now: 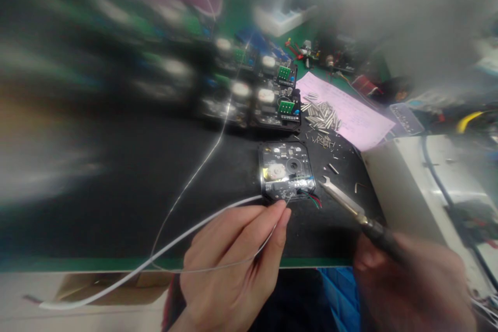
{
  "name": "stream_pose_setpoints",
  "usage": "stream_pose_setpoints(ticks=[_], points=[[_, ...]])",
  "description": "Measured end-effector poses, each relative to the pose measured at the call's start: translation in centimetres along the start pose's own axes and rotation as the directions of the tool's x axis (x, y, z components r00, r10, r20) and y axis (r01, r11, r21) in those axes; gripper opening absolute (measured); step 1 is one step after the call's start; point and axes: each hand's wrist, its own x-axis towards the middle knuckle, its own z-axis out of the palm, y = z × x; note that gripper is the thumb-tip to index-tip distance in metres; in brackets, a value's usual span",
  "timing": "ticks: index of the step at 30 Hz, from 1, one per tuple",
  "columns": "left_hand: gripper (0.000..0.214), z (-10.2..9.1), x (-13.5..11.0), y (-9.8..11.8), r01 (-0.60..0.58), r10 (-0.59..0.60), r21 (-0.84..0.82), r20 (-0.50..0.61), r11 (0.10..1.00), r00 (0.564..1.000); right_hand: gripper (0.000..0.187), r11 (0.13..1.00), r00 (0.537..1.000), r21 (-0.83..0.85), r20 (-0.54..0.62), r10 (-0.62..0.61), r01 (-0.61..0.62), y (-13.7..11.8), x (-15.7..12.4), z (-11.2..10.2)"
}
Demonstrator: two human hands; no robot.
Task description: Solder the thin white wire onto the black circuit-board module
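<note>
My left hand (233, 259) is pinched shut on a thin solder wire (202, 163), its fingertips just at the near edge of a small black circuit board (287, 170) on the dark mat. A white cable (155, 254) runs from the board past that hand. My right hand (412, 280) is closed around the dark handle of a soldering iron (346, 202). The iron's metal tip points at the board's near right corner, where red and green wires (314, 198) come out.
Behind the board stand several similar black boards (280, 98) with green connectors. A pink sheet (350, 111) holds a heap of small metal pins (322, 116). A white box (424, 192) with a black cable lies to the right. The left side is blurred.
</note>
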Motion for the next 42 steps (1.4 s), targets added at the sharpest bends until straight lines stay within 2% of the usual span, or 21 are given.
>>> stream_pose_setpoints(ticks=[4, 9, 24, 32, 36, 42], points=[[0.045, 0.02, -0.04, -0.01, 0.001, -0.001, 0.011, 0.009, 1.0, 1.0, 0.022, 0.998, 0.998, 0.054, 0.051, 0.036, -0.038, 0.0, 0.24, 0.05], [0.044, -0.02, -0.15, -0.01, 0.004, -0.005, 0.015, 0.031, 1.0, 0.999, 0.023, 0.999, 0.995, 0.009, 0.084, 0.051, -0.052, -0.02, 0.31, 0.11], [0.041, 0.04, 0.09, 0.02, -0.008, 0.007, 0.03, 0.031, 1.0, 1.0, 0.024, 0.992, 0.994, 0.079, 0.053, 0.099, -0.103, 0.49, 0.0, -0.33], [0.043, 0.01, -0.11, -0.19, -0.021, 0.02, 0.04, 0.036, 0.999, 0.999, 0.024, 0.998, 0.998, -0.051, 0.049, 0.026, -0.024, 0.23, 0.07, 0.06], [0.044, -0.02, -0.07, -0.14, -0.015, 0.014, 0.033, 0.026, 0.999, 1.0, 0.024, 1.0, 0.999, 0.0, 0.045, -0.014, 0.014, 0.2, 0.26, 0.21], [0.042, 0.01, 0.15, -0.11, -0.035, 0.034, 0.028, 0.051, 0.999, 0.998, 0.022, 1.0, 1.0, 0.018, 0.02, 0.023, -0.023, 0.04, 0.36, 0.43]])
